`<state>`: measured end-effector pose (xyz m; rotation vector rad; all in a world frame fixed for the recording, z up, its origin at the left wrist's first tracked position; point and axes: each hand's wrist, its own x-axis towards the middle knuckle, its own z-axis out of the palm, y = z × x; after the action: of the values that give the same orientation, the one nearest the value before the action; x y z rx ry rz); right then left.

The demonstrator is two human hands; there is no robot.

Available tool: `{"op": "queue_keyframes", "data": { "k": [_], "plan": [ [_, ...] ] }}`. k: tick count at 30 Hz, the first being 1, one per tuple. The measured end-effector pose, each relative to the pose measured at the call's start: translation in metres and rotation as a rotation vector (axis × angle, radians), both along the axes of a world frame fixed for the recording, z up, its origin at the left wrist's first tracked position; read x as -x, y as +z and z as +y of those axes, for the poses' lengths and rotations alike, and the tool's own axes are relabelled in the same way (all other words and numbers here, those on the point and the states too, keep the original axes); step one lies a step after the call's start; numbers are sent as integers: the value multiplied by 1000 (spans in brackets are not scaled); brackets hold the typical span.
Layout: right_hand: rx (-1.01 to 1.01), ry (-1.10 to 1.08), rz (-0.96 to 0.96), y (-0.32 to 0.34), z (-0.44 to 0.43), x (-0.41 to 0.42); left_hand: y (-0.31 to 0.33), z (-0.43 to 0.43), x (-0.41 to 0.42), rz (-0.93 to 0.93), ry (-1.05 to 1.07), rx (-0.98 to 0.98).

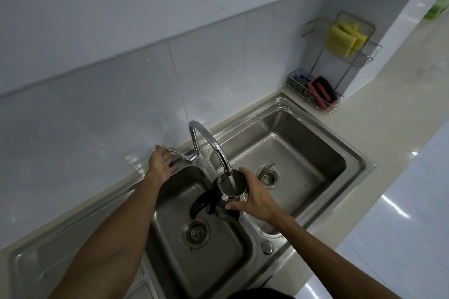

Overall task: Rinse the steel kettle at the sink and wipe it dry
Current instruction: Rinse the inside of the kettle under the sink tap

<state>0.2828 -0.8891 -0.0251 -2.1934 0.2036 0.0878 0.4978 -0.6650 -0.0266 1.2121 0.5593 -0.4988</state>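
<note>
Home kitchen: 2-bowl steel sink [323, 165], tiled wall [109, 104] (sponge rack [335, 68]).

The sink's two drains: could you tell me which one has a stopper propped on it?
The right basin's drain, beyond the right hand: a metal stopper leans on it. The left basin's drain shows only its strainer.

Faucet [211, 143] arching over kettle [224, 203] mouth, right basin [306, 150] open, rack [340, 68] behind
</note>
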Motion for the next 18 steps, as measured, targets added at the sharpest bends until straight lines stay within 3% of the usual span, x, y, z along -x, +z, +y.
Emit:
{"op": "queue_keyframes", "data": {
  "k": [18],
  "plan": [
    [-9, -6, 6, -6, 2, 0, 2, -6, 21, -145, -113, -96]
  ]
}}
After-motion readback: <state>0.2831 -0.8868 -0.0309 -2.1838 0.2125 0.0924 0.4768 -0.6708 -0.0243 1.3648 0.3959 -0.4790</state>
